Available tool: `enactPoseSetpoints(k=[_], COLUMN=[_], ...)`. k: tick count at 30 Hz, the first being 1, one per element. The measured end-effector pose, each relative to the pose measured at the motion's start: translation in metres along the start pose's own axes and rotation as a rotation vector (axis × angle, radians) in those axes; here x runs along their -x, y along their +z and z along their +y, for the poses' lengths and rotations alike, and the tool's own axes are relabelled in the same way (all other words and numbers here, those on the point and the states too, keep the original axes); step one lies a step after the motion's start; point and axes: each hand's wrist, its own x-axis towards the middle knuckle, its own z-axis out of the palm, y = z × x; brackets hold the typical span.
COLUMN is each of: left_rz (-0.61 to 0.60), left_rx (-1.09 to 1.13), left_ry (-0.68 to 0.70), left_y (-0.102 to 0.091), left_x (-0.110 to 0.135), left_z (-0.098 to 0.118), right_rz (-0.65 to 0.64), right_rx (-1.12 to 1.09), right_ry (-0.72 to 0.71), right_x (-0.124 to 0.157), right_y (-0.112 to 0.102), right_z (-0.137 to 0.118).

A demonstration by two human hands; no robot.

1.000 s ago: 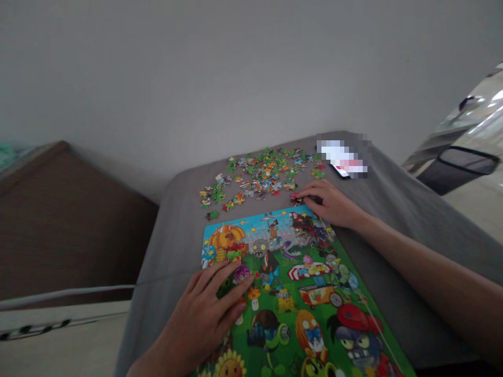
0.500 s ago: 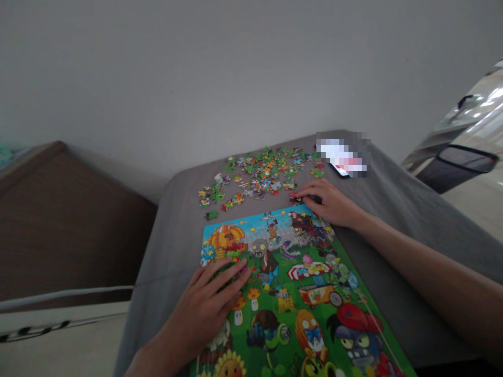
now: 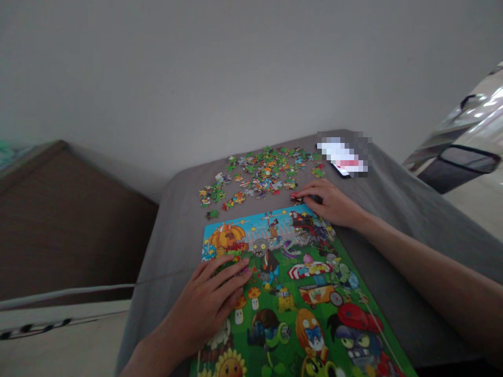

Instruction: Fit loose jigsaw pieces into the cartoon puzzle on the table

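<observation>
A colourful cartoon picture board (image 3: 283,309), printed with zombies, plants and a pumpkin, lies on the grey cloth. My left hand (image 3: 216,290) rests flat on its left part, fingers stretched out, hiding some of the picture. Just beyond the board's far edge, my right hand (image 3: 328,201) has its thumb and fingertips closed at a small red and dark puzzle piece (image 3: 295,198). The fingers partly cover that piece, and whether more than one is there I cannot tell. Many loose puzzle pieces (image 3: 269,170) lie spread farther back.
A phone (image 3: 341,157) with a lit, blurred screen lies at the back right of the grey-covered table (image 3: 168,235). Behind stands a pale wall (image 3: 236,78). A brown wooden panel (image 3: 78,225) is on the left, with a white cable (image 3: 70,293) below it.
</observation>
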Motion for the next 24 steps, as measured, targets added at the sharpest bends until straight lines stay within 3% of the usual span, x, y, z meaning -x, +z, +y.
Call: enactPoseSetpoints(k=[10, 24], left_rz=[-0.127, -0.173], left_rx=[0.057, 0.133], left_ry=[-0.022, 0.164], left_y=[-0.003, -0.009], left_x=[0.003, -0.007], left_z=[-0.008, -0.028], right_rz=[-0.001, -0.021], right_rx=[-0.006, -0.020], right_ry=[0.008, 0.011], right_x=[0.000, -0.001], right_y=[0.000, -0.002], right_z=[0.000, -0.001])
